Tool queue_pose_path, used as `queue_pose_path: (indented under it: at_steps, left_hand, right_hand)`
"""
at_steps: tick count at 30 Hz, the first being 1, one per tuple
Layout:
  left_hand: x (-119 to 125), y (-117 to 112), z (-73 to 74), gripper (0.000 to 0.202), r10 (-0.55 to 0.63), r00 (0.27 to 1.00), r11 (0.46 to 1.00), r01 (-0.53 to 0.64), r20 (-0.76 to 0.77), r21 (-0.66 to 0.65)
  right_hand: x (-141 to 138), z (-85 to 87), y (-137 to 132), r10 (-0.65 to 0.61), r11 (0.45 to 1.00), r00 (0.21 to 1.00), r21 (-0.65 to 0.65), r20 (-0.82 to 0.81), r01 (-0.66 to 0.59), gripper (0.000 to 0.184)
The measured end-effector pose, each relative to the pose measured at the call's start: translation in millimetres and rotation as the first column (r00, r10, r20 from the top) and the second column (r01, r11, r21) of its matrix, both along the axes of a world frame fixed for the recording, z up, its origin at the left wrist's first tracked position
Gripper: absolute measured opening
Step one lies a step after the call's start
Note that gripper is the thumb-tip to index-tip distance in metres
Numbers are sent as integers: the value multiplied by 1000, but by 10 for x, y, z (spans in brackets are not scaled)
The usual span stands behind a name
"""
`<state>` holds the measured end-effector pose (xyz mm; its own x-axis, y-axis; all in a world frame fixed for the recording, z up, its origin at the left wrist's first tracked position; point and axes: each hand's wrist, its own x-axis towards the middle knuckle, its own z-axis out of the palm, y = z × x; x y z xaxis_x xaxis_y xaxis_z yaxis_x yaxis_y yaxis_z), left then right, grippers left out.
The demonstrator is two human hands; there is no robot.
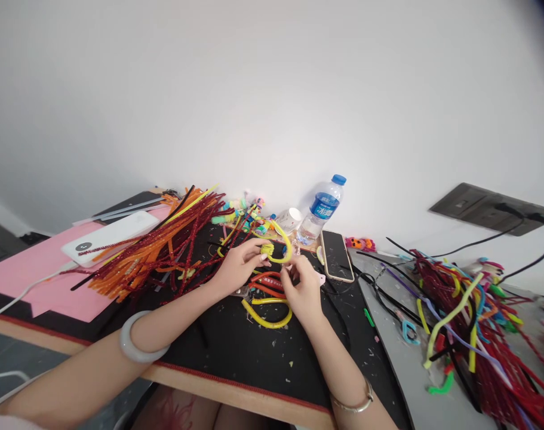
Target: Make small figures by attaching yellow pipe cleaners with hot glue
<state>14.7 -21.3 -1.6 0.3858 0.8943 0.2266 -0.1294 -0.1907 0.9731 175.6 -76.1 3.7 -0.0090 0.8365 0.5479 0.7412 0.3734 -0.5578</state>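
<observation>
My left hand [241, 266] pinches a tightly coiled end of a yellow pipe cleaner [291, 245] above the black mat. The rest of the strand curves out to the right and loops back up. Thumb and fingers of my right hand [302, 289] are closed at the lower bend of that strand; the exact contact point is partly hidden. Below and between the hands lie red-orange tool handles [268, 280] and a tool with yellow handles [272, 324]. Their heads are mostly covered by my left hand.
Orange and dark red pipe cleaners [141, 257] lie left, beside a white phone [110, 237] on pink sheets [39, 275]. Behind stand a water bottle [322, 209] and a paper cup [290, 220]. A dark-screened phone [337, 255] and another pipe-cleaner pile [473, 334] are right.
</observation>
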Motion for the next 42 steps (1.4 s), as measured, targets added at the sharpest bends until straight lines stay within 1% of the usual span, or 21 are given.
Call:
queue_pose_path:
  at_steps: [2,4,5,7,8,10,11,13,15,17,19,20,21,23,25,28,35,42]
  left_hand:
    - [-12,35,6,36,14,995,990,0,94,-138]
    - [-26,54,16,37,34,988,977,-1,151,-214]
    - [-32,58,18,38,39,984,972,3,172,-236]
    - [-40,58,15,39,37,977,966,19,209,-259]
    - [-42,57,11,39,30,975,964,30,222,-264]
    - [-44,57,1,39,18,971,963,47,237,-266]
    - [-43,59,-3,39,14,970,963,52,241,-264]
    - [-43,66,-8,40,14,968,963,53,250,-263]
    - [-44,76,-10,40,25,966,963,46,258,-265]
    - [-47,86,-12,41,47,965,963,24,256,-267]
    - [-51,95,-14,41,77,966,965,-10,248,-262]
    - [-53,98,-14,41,91,965,966,-25,246,-258]
    - [-54,100,-13,42,103,964,967,-38,247,-253]
    - [-56,99,-8,44,114,961,969,-52,251,-242]
    - [-57,94,2,44,114,962,971,-54,249,-234]
    - [-56,82,19,43,103,966,971,-46,236,-236]
    - [-54,71,34,44,93,970,968,-35,225,-249]
    - [-56,77,24,43,84,973,972,-33,214,-231]
  right_hand:
    - [54,2,29,-181,983,979,1,89,182,22]
    - [104,-4,54,-360,924,908,-51,212,379,33]
    - [125,-11,63,-413,888,869,-91,273,451,38]
    - [159,-30,76,-448,826,812,-173,373,536,44]
    - [172,-39,82,-446,806,797,-205,407,555,45]
    - [194,-51,90,-434,784,786,-246,441,571,46]
    - [205,-54,95,-429,781,787,-255,444,570,45]
    - [227,-50,102,-427,789,799,-257,422,558,40]
    - [248,-39,107,-411,830,841,-236,351,504,33]
    - [259,-22,107,-352,898,911,-198,214,393,28]
    - [255,-5,101,-233,960,972,-153,34,235,26]
    - [248,2,95,-158,980,986,-131,-50,150,25]
    - [238,6,90,-84,991,989,-112,-120,71,23]
    - [213,7,78,39,994,979,-94,-202,-59,18]
    - [190,-4,69,98,987,969,-101,-228,-123,13]
    - [167,-25,62,112,982,965,-119,-236,-144,11]
    - [158,-47,68,103,984,965,-119,-243,-135,10]
    - [163,-49,74,95,985,967,-119,-237,-126,10]
